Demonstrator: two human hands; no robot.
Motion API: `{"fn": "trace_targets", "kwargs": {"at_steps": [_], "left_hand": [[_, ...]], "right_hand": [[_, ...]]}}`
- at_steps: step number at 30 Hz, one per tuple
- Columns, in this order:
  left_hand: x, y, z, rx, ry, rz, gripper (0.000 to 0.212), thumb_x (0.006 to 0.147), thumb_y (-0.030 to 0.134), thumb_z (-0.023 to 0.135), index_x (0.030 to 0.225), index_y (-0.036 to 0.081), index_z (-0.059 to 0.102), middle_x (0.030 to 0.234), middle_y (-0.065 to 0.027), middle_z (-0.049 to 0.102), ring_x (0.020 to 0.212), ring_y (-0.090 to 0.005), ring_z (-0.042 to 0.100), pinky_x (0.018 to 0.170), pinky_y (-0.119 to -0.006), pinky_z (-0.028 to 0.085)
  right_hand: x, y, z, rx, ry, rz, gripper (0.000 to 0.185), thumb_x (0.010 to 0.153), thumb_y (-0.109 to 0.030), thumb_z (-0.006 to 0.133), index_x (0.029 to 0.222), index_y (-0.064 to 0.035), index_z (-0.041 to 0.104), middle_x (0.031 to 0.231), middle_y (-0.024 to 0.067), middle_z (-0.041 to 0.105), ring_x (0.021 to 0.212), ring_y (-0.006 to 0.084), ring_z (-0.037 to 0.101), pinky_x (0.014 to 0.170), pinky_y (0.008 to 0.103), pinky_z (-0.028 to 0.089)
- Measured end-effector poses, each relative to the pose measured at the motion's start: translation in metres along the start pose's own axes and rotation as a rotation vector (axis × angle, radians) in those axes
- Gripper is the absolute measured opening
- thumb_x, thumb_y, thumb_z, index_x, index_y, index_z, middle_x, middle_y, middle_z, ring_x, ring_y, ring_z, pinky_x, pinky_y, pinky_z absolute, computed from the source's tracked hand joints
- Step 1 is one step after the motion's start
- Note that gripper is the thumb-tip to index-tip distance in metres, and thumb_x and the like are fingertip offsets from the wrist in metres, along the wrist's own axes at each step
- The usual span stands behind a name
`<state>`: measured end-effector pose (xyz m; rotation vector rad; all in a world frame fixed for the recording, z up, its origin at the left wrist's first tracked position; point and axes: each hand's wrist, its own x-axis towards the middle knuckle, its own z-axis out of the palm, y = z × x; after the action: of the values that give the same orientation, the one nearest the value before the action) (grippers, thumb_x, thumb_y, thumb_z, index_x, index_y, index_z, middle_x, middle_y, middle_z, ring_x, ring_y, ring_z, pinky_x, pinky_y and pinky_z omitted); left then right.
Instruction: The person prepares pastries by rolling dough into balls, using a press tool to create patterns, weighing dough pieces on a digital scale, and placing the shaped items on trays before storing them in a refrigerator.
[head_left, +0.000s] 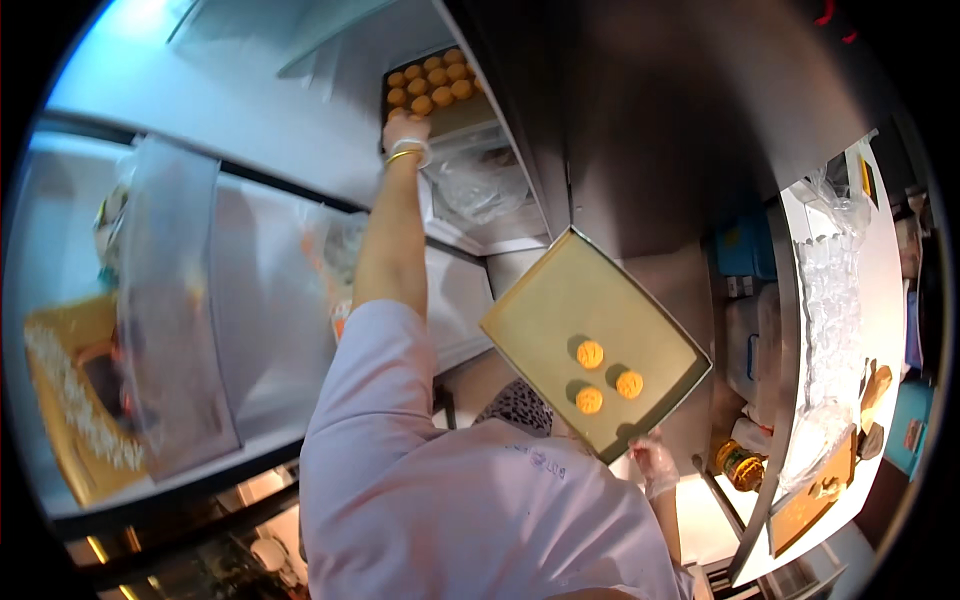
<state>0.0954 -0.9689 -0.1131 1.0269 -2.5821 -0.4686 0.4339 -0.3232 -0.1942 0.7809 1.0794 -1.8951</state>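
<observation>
My right hand (654, 463), in a clear plastic glove, grips the near corner of a shallow baking tray (570, 292) in front of my torso. Three round orange pastries with a pressed pattern, which look like mooncakes (590, 354), lie towards the tray's near end. My left arm stretches forward into an open cabinet, perhaps a fridge. There my left hand (406, 132), gloved and with a yellow bangle at the wrist, is at the near left side of a second tray (457, 121), which holds rows of similar pastries (441, 95). Its fingertips are hidden, so its grip is unclear.
Below the second tray is a clear plastic bag (480, 184). A dark metal door or panel (652, 127) rises beyond the held tray. On the right stands a bright worktop (874, 300) with plastic packaging and a brown board (814, 502). A bottle (741, 465) is beneath its edge.
</observation>
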Motion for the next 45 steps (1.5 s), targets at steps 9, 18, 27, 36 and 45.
{"fn": "trace_targets", "kwargs": {"at_steps": [9, 18, 27, 36, 45], "left_hand": [[0.025, 0.02, 0.041, 0.398, -0.321, -0.006, 0.033, 0.083, 0.027, 0.057, 0.105, 0.004, 0.066, 0.113, -0.0176, 0.064, 0.104, -0.031, 0.062, 0.086, -0.036, 0.05], [-0.038, 0.033, 0.026, -0.361, 0.261, -0.229, 0.034, 0.08, 0.03, 0.062, 0.091, -0.001, 0.066, 0.09, -0.0227, 0.067, 0.089, -0.0363, 0.065, 0.076, -0.041, 0.052], [-0.341, 0.106, -0.032, -0.214, -0.644, 1.174, 0.051, 0.067, 0.006, 0.062, 0.117, 0.018, 0.061, 0.123, -0.0057, 0.057, 0.112, -0.028, 0.053, 0.094, -0.041, 0.043], [-0.399, 0.081, 0.002, -0.017, -0.852, 1.155, 0.043, 0.075, 0.02, 0.068, 0.116, 0.015, 0.058, 0.115, -0.0045, 0.056, 0.111, -0.0237, 0.053, 0.093, -0.04, 0.041], [-0.236, 0.069, -0.021, -1.004, -0.054, -0.154, 0.03, 0.075, 0.004, 0.07, 0.105, 0.004, 0.063, 0.091, -0.0028, 0.065, 0.083, -0.0109, 0.06, 0.076, -0.027, 0.05]], "right_hand": [[-0.005, 0.017, 0.008, 0.146, 0.04, 0.02, 0.05, 0.069, 0.006, 0.058, 0.117, -0.0027, 0.046, 0.067, 0.014, 0.061, 0.057, 0.0233, 0.06, 0.053, 0.0344, 0.051], [-0.013, 0.0, 0.014, -0.229, -0.019, 0.015, 0.016, 0.085, -0.017, 0.054, 0.086, -0.0039, 0.063, 0.076, 0.0048, 0.06, 0.066, 0.0133, 0.055, 0.059, 0.0236, 0.042], [0.01, -0.032, 0.017, -0.011, -0.112, -0.023, 0.039, 0.073, 0.003, 0.057, 0.109, -0.0064, 0.048, 0.074, 0.0023, 0.051, 0.059, 0.0135, 0.048, 0.052, 0.0271, 0.04], [0.037, -0.007, -0.042, -0.067, -0.45, -0.238, 0.027, 0.089, -0.025, 0.06, 0.102, -0.0014, 0.058, 0.085, 0.0104, 0.058, 0.072, 0.0209, 0.054, 0.064, 0.0333, 0.044], [0.02, -0.037, 0.01, -0.027, -0.089, 0.023, 0.042, 0.07, 0.0, 0.061, 0.108, -0.0108, 0.048, 0.07, 0.0052, 0.056, 0.056, 0.0166, 0.054, 0.052, 0.0304, 0.047]]}}
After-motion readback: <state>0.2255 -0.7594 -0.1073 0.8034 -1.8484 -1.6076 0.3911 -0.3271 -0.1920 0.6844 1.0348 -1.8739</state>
